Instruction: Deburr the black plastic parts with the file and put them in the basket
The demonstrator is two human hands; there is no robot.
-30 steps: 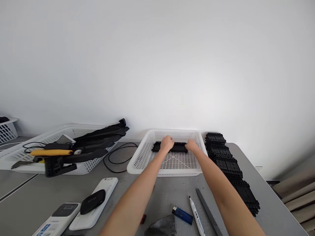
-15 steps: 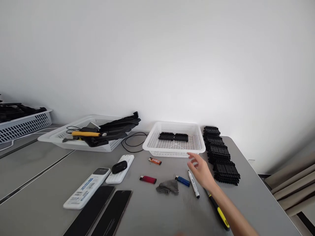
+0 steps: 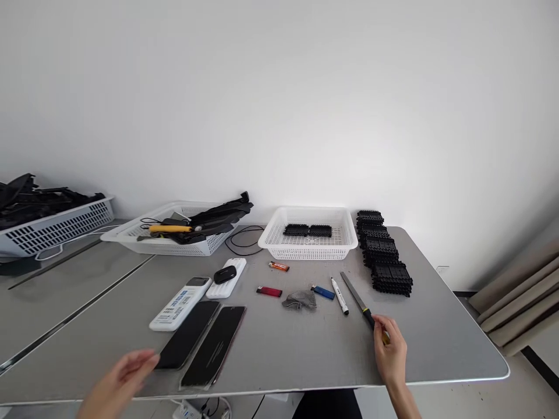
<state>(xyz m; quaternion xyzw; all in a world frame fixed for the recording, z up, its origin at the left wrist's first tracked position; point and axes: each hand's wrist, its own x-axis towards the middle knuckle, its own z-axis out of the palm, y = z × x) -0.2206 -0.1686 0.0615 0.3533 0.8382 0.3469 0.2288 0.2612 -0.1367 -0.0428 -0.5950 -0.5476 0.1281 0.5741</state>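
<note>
My right hand [image 3: 390,347] is closed round the black-and-yellow handle of a file [image 3: 354,291]. The file lies on the table with its flat grey blade pointing away from me. My left hand [image 3: 120,381], slightly blurred, hovers at the front left with its fingers stretched loosely and nothing visible in them. Closest to its fingertips is a black phone [image 3: 187,334], and a second phone [image 3: 213,347] lies to the right of that one. A white marker [image 3: 339,295] and a blue lighter [image 3: 322,291] lie left of the file, near a crumpled grey cloth [image 3: 300,299].
A white basket [image 3: 309,254] holds two black ridged plastic pieces; stacks of similar pieces [image 3: 392,277] stand right. Left are two power banks [image 3: 180,305], a black case [image 3: 225,274] and a basket of black parts [image 3: 174,249]. Red [image 3: 269,291] and orange [image 3: 278,266] lighters lie centrally.
My right hand has moved back from above the marker toward me and now grips the file's handle. My left hand has come into view at the lower left. The view has shifted back.
</note>
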